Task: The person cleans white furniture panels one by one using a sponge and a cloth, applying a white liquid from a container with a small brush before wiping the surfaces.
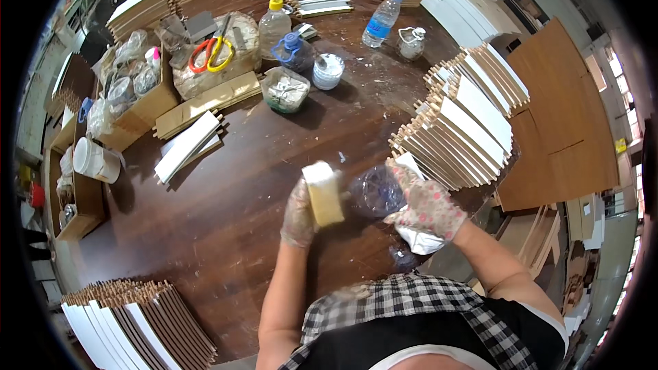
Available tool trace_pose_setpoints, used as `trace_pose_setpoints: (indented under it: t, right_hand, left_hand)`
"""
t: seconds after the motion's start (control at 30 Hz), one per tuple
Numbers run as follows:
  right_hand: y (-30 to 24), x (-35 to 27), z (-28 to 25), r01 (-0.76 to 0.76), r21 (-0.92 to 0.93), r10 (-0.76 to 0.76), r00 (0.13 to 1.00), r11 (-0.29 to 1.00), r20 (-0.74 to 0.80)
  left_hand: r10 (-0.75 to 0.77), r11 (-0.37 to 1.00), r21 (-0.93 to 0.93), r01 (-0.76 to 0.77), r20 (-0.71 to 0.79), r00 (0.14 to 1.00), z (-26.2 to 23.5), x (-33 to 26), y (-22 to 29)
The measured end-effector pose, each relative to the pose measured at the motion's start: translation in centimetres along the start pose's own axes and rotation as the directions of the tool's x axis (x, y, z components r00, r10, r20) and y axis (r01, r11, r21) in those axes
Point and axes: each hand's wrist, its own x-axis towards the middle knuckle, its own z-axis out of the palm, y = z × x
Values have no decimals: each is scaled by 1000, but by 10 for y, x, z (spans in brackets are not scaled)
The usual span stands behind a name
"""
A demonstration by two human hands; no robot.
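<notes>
My left hand (297, 216), in a thin clear glove, is closed around a small yellowish block with a white end (325, 199). Motion blurs the block, so its exact kind is hard to tell. My right hand (435, 211) wears a clear glove with pink dots. Its fingers grip a see-through bluish plastic container (377, 192), tilted toward the block, a small gap between them. Under my right palm is a crumpled white cloth (420, 240). Just beyond that hand, stacked white-faced boards (473, 116) lie fanned out at the right.
More stacked strips (137, 325) stand at the near left. On the far side are scissors (221, 55), a cut-off tub (285, 89), a white jar (328, 72), a yellow-capped bottle (275, 31) and a water bottle (382, 22). A cardboard box (147, 109) and white bucket (97, 160) sit left.
</notes>
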Motion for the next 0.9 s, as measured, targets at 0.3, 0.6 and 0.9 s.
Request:
trace_pose_setpoints:
  t: [0.3, 0.6, 0.9]
  right_hand:
    - [-12, 34, -12, 42, 257, 19, 973, 965, -231]
    - [17, 147, -136, 157, -8, -146, 898, 987, -415]
    - [54, 283, -144, 84, 58, -77, 990, 995, -122]
  left_hand:
    - [170, 983, 71, -169, -14, 985, 42, -3, 5]
    - [465, 843, 217, -492, 162, 870, 116, 111, 75]
    - [349, 927, 73, -367, 190, 918, 107, 215, 138]
